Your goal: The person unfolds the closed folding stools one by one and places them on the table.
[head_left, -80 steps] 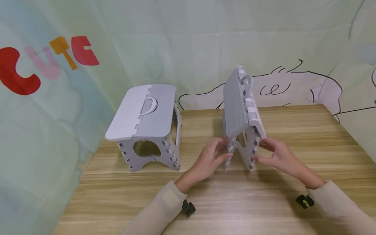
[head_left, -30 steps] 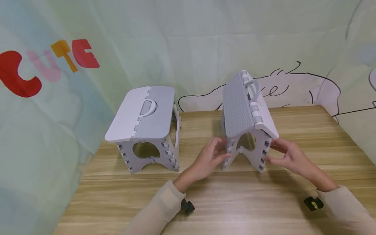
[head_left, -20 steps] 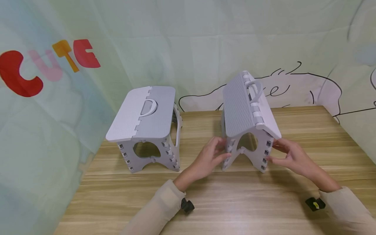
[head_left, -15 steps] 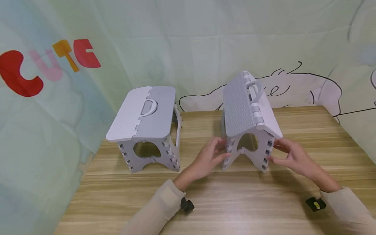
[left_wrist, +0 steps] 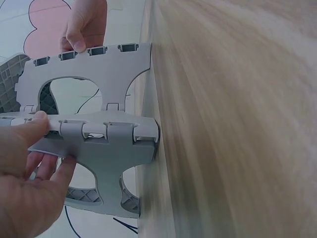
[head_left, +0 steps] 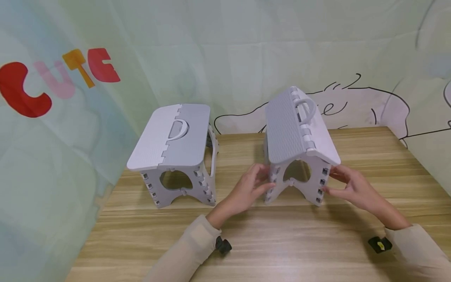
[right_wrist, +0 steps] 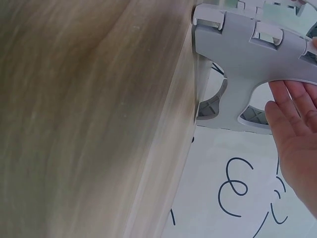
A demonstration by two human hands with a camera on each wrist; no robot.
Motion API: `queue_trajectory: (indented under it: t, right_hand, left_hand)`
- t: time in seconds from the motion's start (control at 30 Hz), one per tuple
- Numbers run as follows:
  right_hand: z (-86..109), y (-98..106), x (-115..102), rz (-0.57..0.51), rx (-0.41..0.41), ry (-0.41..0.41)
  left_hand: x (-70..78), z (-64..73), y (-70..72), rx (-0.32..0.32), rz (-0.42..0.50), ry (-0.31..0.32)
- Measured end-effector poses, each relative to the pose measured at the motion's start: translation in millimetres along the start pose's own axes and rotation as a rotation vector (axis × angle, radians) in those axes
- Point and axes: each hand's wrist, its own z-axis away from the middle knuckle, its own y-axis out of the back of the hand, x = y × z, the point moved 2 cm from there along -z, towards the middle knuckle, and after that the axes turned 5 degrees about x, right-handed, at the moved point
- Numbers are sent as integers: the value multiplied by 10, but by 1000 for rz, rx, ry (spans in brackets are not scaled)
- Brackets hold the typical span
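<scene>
A grey and white folding stool (head_left: 284, 127) stands partly unfolded on the table, its two seat halves sloping like a roof with a loop handle (head_left: 311, 111) at the ridge. My left hand (head_left: 244, 191) holds its left leg panel, thumb on the hinged front edge and fingers behind; the left wrist view shows this grip on the leg panel (left_wrist: 104, 168). On the opposite side, my right hand (head_left: 353, 188) holds the right leg panel (right_wrist: 237, 54), fingers reaching through its cut-out. The fingertips behind the panels are partly hidden in the head view.
To the left stands a second folding stool (head_left: 188, 150), fully unfolded with a flat top. Both stools rest on a wood-grain table (head_left: 275, 243). A printed cloth backdrop (head_left: 232, 70) hangs behind the table and along its left side.
The held stool has spread wider: its right leg panel and right seat half have moved rightward with my right hand. My left hand has shifted only slightly left. The other stool stays put.
</scene>
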Motion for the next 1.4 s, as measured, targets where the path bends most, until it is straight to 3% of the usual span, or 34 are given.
queue_trajectory:
  t: [0.47,0.73,1.0,1.4]
  right_hand:
    - [14,20,4,-17,2,-22]
    - [12,12,-17,34,-24,-83]
    - [20,11,5,5,-19,-38]
    - [3,57,-9,1,-22,-51]
  left_hand:
    - [-28,-2,13,4,2,5]
    - [-21,11,10,24,3,22]
    - [-32,13,20,18,13,28]
    - [-52,2,36,16,22,46]
